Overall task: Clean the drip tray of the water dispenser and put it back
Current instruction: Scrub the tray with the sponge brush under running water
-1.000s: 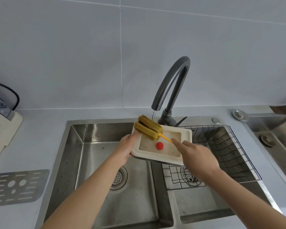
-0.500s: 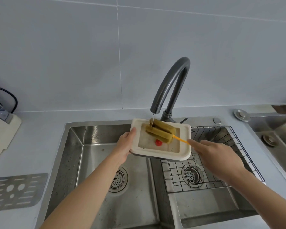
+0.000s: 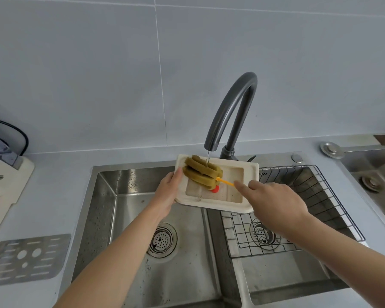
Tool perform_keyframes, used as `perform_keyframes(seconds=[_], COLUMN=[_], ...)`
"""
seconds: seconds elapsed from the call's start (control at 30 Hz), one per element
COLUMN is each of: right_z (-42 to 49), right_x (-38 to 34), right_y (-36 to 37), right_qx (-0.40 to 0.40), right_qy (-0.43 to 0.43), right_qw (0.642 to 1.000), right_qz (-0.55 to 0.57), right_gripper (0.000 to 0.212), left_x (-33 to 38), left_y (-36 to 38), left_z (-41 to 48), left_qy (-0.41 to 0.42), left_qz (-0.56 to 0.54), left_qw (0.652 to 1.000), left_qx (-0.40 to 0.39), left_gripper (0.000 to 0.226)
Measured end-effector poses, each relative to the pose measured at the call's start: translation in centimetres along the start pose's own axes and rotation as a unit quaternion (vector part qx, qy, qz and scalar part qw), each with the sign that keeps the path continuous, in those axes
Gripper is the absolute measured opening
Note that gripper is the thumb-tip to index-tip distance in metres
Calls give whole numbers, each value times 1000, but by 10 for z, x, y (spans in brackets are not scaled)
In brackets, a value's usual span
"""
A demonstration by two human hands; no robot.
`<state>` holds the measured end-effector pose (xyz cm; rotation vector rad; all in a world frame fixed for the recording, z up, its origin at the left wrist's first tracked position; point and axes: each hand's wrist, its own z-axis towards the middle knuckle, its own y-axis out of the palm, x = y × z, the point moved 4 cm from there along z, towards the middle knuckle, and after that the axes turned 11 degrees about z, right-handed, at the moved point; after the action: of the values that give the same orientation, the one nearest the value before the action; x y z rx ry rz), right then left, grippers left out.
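A white rectangular drip tray (image 3: 249,174) is held tilted over the sink, under the grey faucet (image 3: 231,112), from which a thin stream of water runs. My left hand (image 3: 167,192) grips the tray's left edge. My right hand (image 3: 273,203) holds the orange handle of a yellow-green sponge brush (image 3: 201,172), whose head lies in the tray's upper left part, under the stream. A small red float (image 3: 214,189) shows in the tray beside the sponge.
The double steel sink (image 3: 125,196) has a wire basket (image 3: 309,207) in its right basin. A metal grille plate (image 3: 27,256) lies on the grey counter at left. The white water dispenser (image 3: 0,187) stands at the far left edge. A second sink (image 3: 376,174) is at right.
The sponge brush head slid from the tray's middle back to its upper left corner under the water stream. Both hands and the tray stayed over the sink.
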<state>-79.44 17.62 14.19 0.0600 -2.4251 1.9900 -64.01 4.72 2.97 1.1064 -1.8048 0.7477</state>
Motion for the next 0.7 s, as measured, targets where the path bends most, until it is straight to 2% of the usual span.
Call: perform_keyframes(seconds=[0.07, 0.2, 0.53, 0.7], right_z=[0, -1, 0, 1], right_x=[0, -1, -4, 5], right_y=[-2, -5, -4, -16], right_qx=[-2, -10, -40, -38], right_qy=[-17, -37, -101, -102], right_qw=[1000, 999, 993, 992], right_qz=[-5, -19, -44, -55], right_gripper=[63, 62, 64, 62], left_x=[3, 10, 15, 17], left_y=[-3, -4, -15, -21], left_z=[0, 0, -2, -6], left_qy=[12, 34, 62, 73], left_qz=[11, 28, 96, 116], left_qw=[1000, 999, 993, 991], left_qx=[-1, -3, -10, -11], left_gripper=[32, 25, 20, 22])
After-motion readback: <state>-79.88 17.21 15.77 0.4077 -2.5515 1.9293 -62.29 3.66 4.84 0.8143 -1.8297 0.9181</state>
